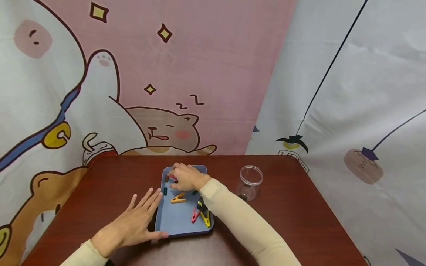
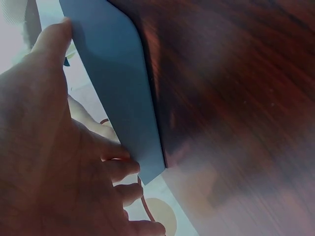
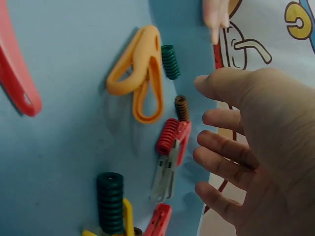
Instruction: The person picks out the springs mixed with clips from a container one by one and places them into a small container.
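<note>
A blue tray (image 1: 178, 221) on the table holds several spring clamps and coil springs. My left hand (image 1: 134, 220) lies along its left side with fingers extended, thumb at the near rim. Over the tray's far left part is my right hand (image 1: 188, 177), fingers loosely bent and nothing between them in the right wrist view. Near those fingers lie a brown spring (image 3: 181, 108), a red spring (image 3: 168, 136) and a grey clip (image 3: 165, 174). An orange clamp (image 3: 142, 64) sits beside a green spring (image 3: 170, 62). Yellow and pink clamps (image 1: 195, 215) rest toward the tray's near right corner.
A clear, open-topped plastic jar (image 1: 251, 176) stands on the brown table (image 1: 286, 207), right of the tray. My right forearm (image 1: 246, 221) crosses between them. A cartoon-printed cloth (image 1: 213, 74) hangs behind the table.
</note>
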`<state>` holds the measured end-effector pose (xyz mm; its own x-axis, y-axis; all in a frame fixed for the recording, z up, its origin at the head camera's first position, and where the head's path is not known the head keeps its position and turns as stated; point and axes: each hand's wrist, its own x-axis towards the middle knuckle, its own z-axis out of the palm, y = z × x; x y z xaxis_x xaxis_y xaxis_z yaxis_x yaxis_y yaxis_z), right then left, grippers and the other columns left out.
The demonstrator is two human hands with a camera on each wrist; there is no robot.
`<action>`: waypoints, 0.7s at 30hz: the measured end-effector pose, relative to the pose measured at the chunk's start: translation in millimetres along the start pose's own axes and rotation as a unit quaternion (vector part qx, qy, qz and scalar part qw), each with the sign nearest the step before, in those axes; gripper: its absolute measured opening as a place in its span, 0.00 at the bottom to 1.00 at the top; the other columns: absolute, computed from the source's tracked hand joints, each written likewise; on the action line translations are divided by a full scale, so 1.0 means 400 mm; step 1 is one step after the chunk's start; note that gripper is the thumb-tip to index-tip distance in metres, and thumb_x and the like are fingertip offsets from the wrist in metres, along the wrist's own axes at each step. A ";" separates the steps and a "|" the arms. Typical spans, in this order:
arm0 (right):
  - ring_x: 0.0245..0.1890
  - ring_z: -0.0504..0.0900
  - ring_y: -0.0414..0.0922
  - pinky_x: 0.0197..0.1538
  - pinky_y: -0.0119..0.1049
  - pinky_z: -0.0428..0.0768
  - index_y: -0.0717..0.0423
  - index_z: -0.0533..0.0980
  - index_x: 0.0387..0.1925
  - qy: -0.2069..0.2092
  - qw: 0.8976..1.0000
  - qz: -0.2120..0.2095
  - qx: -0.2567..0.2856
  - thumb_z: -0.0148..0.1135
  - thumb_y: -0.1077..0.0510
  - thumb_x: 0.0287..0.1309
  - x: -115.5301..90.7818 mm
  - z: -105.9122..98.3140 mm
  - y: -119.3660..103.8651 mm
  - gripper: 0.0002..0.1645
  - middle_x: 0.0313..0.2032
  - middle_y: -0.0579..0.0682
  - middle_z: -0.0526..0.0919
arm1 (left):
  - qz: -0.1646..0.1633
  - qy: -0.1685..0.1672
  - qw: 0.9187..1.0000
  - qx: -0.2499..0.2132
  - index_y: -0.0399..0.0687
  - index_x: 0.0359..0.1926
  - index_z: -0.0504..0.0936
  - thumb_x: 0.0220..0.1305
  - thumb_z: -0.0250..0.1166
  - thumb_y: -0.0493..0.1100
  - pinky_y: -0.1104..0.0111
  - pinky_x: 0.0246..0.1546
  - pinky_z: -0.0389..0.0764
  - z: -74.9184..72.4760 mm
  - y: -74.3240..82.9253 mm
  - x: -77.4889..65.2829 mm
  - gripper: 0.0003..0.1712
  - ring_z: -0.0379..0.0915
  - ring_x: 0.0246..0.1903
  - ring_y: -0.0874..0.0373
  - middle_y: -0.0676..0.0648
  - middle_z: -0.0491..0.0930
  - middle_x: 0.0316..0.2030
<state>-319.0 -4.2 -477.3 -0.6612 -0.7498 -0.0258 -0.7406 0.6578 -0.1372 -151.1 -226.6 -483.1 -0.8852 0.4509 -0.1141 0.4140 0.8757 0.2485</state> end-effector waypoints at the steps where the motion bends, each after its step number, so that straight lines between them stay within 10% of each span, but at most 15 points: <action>1: 0.64 0.87 0.45 0.63 0.40 0.90 0.46 0.86 0.76 -0.001 1.000 0.002 0.000 0.72 0.40 0.83 0.001 0.002 0.000 0.30 0.70 0.50 0.86 | 0.000 -0.001 1.000 0.000 0.38 0.94 0.55 0.65 0.68 0.90 0.15 0.84 0.49 0.000 0.000 0.001 0.80 0.46 0.94 0.29 0.36 0.50 0.96; 21: 0.62 0.81 0.43 0.64 0.41 0.86 0.39 0.85 0.78 0.009 0.999 0.036 -0.026 0.70 0.37 0.84 0.036 0.055 0.006 0.30 0.66 0.47 0.83 | -0.004 -0.004 1.000 -0.005 0.38 0.94 0.56 0.65 0.68 0.90 0.16 0.84 0.49 0.000 0.002 0.003 0.80 0.46 0.95 0.29 0.36 0.50 0.96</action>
<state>-327.6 -15.1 -499.9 -0.7141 -0.6999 -0.0153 -0.6965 0.7125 -0.0845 -151.8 -225.3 -483.0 -0.8869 0.4449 -0.1242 0.4042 0.8778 0.2571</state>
